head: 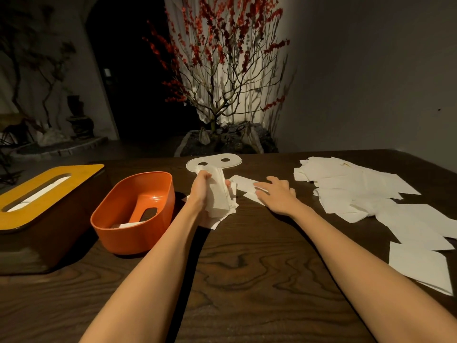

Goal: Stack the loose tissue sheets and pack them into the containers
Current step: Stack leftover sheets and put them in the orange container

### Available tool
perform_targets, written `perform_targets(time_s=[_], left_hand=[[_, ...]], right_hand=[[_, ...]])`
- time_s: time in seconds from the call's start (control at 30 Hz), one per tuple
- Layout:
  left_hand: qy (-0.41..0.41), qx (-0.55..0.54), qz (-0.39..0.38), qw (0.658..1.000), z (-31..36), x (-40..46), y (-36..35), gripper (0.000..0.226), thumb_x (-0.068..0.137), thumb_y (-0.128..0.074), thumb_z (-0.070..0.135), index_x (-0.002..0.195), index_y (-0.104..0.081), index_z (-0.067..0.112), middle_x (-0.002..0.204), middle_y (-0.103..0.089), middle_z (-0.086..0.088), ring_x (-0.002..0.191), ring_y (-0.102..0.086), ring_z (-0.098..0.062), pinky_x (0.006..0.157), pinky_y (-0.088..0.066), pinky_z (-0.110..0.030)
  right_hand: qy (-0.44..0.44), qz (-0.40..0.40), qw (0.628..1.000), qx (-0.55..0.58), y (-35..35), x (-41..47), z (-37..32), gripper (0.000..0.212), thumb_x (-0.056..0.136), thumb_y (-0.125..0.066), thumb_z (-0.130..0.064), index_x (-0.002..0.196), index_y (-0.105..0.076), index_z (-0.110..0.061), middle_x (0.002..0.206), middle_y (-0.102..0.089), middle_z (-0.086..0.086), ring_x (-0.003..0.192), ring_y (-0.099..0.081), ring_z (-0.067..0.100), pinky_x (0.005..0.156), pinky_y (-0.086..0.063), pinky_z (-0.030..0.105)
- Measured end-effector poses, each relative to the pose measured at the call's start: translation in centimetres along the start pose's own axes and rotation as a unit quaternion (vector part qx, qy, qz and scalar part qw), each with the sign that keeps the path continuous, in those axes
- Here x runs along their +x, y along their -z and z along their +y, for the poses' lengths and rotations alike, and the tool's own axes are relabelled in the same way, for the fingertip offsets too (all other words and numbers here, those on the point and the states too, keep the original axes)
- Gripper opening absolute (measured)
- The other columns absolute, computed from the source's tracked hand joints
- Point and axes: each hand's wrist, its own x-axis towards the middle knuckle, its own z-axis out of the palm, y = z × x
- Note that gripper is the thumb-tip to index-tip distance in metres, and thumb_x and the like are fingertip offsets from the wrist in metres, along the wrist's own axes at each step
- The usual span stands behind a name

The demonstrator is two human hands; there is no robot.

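Roughly midway: my left hand [201, 188] clutches a gathered tissue stack [220, 196] at frame centre, my right hand [277, 194] lies flat and open on one sheet [243, 185]. Many loose sheets [366, 194] remain at right; the orange container [133, 211] at left looks nearly empty.

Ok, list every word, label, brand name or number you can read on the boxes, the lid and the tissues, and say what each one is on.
None: no readable text shows anywhere in this view.
Orange box: plain, no label.
Brown box with yellow lid: no print visible.
White lid: blank, only two holes.
Tissue bundle in the left hand: plain white.
Loose tissues on the table: plain white.
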Motion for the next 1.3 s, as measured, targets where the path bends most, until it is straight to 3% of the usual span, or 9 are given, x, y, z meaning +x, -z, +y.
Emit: perform_targets(time_s=[0.07,0.3,0.63,0.77,0.93,1.03,1.13,1.23,1.3], left_hand=[[-0.017,0.0,-0.008,1.0,-0.2,-0.2,-0.2,0.032,0.1,-0.025,0.017,0.08,-0.048,0.005,0.077,-0.055,-0.012,0.066,-0.051,-0.021,0.035,-0.046,-0.019],[0.027,-0.059,-0.082,0.994,-1.0,-0.7,-1.4,0.031,0.096,-0.029,0.022,0.098,-0.053,0.003,0.083,-0.059,-0.013,0.074,-0.055,-0.024,0.071,-0.047,-0.036],[0.059,-0.163,-0.079,0.982,-1.3,0.9,-0.3,0.039,0.092,-0.035,0.028,0.103,-0.058,-0.001,0.09,-0.066,-0.018,0.086,-0.062,-0.029,0.083,-0.048,-0.042],[0.058,-0.123,-0.053,0.989,-1.4,1.4,0.8,0.032,0.093,-0.035,0.028,0.103,-0.054,0.005,0.086,-0.061,-0.014,0.077,-0.061,-0.025,0.081,-0.048,-0.042],[0.059,-0.125,-0.055,0.989,-2.1,1.1,0.2,0.033,0.093,-0.034,0.029,0.098,-0.056,0.004,0.084,-0.061,-0.014,0.075,-0.058,-0.025,0.076,-0.047,-0.039],[0.063,-0.125,-0.056,0.989,-2.5,0.6,-0.7,0.034,0.094,-0.033,0.031,0.091,-0.057,0.006,0.085,-0.062,-0.014,0.077,-0.058,-0.025,0.078,-0.045,-0.038],[0.068,-0.129,-0.057,0.988,-2.7,0.3,-1.3,0.033,0.095,-0.034,0.032,0.088,-0.056,0.008,0.087,-0.063,-0.014,0.08,-0.058,-0.024,0.078,-0.045,-0.037],[0.071,-0.15,-0.061,0.984,-2.7,0.2,-1.2,0.029,0.096,-0.035,0.03,0.091,-0.054,0.009,0.087,-0.062,-0.014,0.08,-0.059,-0.024,0.078,-0.045,-0.038],[0.08,-0.178,-0.065,0.979,-2.6,0.3,-1.0,0.027,0.094,-0.036,0.03,0.095,-0.053,0.009,0.087,-0.063,-0.014,0.08,-0.059,-0.024,0.079,-0.045,-0.038]], right_hand=[[0.011,-0.019,1.0,-0.015,0.0,-0.1,-0.2,0.041,0.104,-0.027,-0.035,0.143,-0.04,-0.035,0.158,-0.017,0.006,0.141,-0.013,0.033,0.112,-0.017,0.048],[-0.031,0.026,0.999,0.02,0.6,-0.2,-0.2,0.031,0.102,-0.034,-0.023,0.122,-0.057,-0.024,0.133,-0.05,0.008,0.126,-0.036,0.03,0.1,-0.033,0.045],[-0.058,0.074,0.995,0.045,1.2,-0.3,0.6,0.008,0.095,-0.054,-0.019,0.088,-0.056,-0.017,0.098,-0.061,0.006,0.096,-0.059,0.025,0.087,-0.053,0.041],[-0.098,0.069,0.989,0.087,1.3,0.0,0.4,0.023,0.098,-0.047,-0.036,0.102,-0.052,-0.014,0.093,-0.056,0.003,0.092,-0.059,0.022,0.085,-0.051,0.037],[-0.14,-0.031,0.989,0.032,2.1,-0.7,-0.9,0.059,0.092,-0.053,-0.05,0.13,-0.046,-0.005,0.144,-0.031,0.02,0.132,-0.031,0.033,0.104,-0.034,0.039],[-0.125,-0.094,0.984,0.083,2.2,-0.4,-1.5,0.048,0.083,-0.063,-0.055,0.101,-0.051,-0.012,0.111,-0.044,0.014,0.103,-0.042,0.023,0.084,-0.038,0.034],[-0.115,-0.123,0.978,0.122,2.0,-0.6,-2.1,0.043,0.08,-0.071,-0.047,0.086,-0.044,-0.014,0.08,-0.036,-0.002,0.069,-0.031,0.01,0.061,-0.031,0.024],[-0.097,-0.106,0.979,0.148,1.8,-0.9,-2.4,0.045,0.085,-0.07,-0.033,0.115,-0.049,-0.006,0.102,-0.048,0.005,0.088,-0.046,0.014,0.071,-0.039,0.023],[-0.091,-0.083,0.978,0.169,1.6,-1.0,-2.4,0.042,0.086,-0.068,-0.027,0.117,-0.047,-0.007,0.104,-0.05,0.007,0.091,-0.048,0.016,0.066,-0.04,0.021]])
